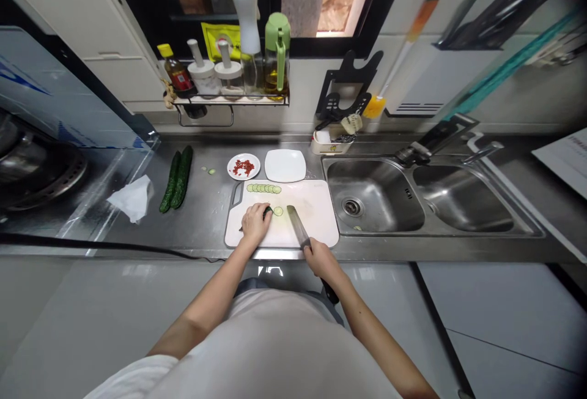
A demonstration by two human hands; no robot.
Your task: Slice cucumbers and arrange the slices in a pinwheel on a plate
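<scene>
My left hand (255, 223) is closed over a dark green cucumber piece (268, 210) on the white cutting board (316, 197); most of the piece is hidden under the fingers. A single round cucumber slice (278, 211) lies flat just right of its cut end. My right hand (318, 257) grips the black handle of a kitchen knife (298, 226). The blade points away from me over the board, apart from the cucumber, tip near the loose slice. An overlapping row of cucumber slices (263, 189) lies along the board's far edge.
Behind the board stand a plate with chopped red pieces (244, 167) and a square white plate (285, 166). Two whole cucumbers (177, 180) and a white cloth or tissue (132, 198) lie left. A double sink (376, 197) is right. A condiment shelf (233, 100) overhangs the back.
</scene>
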